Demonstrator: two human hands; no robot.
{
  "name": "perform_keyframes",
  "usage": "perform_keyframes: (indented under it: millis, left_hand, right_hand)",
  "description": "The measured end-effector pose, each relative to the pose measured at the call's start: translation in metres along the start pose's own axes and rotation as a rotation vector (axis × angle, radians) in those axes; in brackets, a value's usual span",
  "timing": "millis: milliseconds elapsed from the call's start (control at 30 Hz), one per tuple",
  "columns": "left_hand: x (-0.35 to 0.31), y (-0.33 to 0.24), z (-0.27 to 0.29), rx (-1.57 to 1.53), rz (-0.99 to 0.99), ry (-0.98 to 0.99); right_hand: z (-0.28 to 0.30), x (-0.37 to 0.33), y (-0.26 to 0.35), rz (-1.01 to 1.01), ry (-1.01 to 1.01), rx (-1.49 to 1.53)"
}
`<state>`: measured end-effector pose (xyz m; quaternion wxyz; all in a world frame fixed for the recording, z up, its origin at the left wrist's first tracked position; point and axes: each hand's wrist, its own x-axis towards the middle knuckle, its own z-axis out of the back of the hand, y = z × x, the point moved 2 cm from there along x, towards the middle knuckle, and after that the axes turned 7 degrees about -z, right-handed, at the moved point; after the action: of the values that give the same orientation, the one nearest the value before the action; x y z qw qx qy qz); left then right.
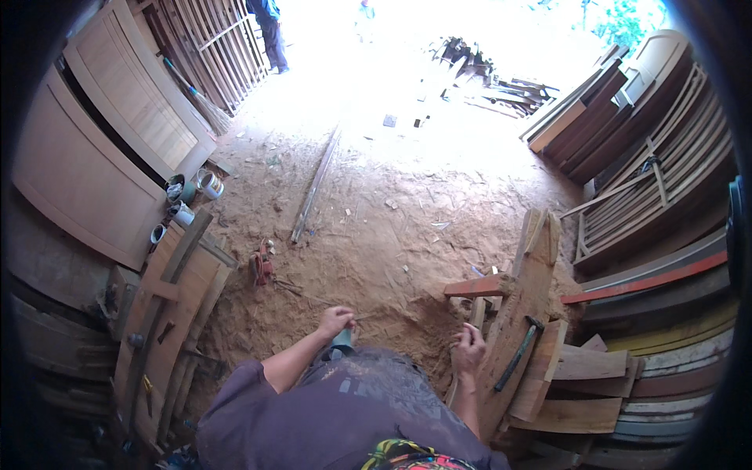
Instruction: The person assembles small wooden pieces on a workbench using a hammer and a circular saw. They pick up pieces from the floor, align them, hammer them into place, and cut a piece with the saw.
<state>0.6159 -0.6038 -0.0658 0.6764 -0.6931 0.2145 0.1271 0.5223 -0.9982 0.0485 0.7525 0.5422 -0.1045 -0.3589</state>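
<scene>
My left hand (337,321) is in front of my body with its fingers closed. What they hold, if anything, is too small to make out. Just below it shows a pale teal surface (342,338), its kind unclear. My right hand (468,348) is beside a thick wooden beam (513,313), fingers loosely bent and a little apart, with nothing visible in them. On that beam lies a hammer (519,354) with a dark head and a green handle. A reddish wooden piece (475,287) juts out from the beam's left side.
Sawdust covers the ground (368,227), where a long strip (316,184) and a red tool (262,266) lie. Wooden panels (94,172), open cans (182,213) and a workbench (168,290) line the left. Stacked boards (658,172) fill the right. A person (270,35) stands far off.
</scene>
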Motion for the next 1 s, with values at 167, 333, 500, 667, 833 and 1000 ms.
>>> perform_keyframes:
  millis: [167, 333, 500, 667, 833, 1000]
  left_hand:
    - [-0.007, -0.122, -0.118, 0.08, -0.285, 0.246]
    - [-0.053, -0.206, -0.229, 0.297, -0.772, 0.705]
    - [-0.058, -0.168, -0.255, 0.517, -1.256, 0.849]
    - [-0.055, -0.194, -0.257, 0.5, -1.396, 0.891]
    - [-0.047, -0.207, -0.25, 0.538, -1.43, 0.802]
    - [-0.03, -0.214, -0.228, 0.621, -1.2, 0.65]
  right_hand:
    - [-0.052, -0.03, 0.042, -0.082, 0.418, 0.133]
    - [-0.074, -0.005, -0.01, -0.026, 0.552, 0.236]
    - [-0.081, -0.005, 0.061, -0.182, 1.014, 1.309]
    - [-0.066, -0.008, 0.101, -0.258, 0.865, 1.39]
    - [-0.06, -0.025, 0.122, -0.261, 0.781, 1.383]
    - [-0.068, -0.036, 0.128, -0.321, 0.755, 1.277]
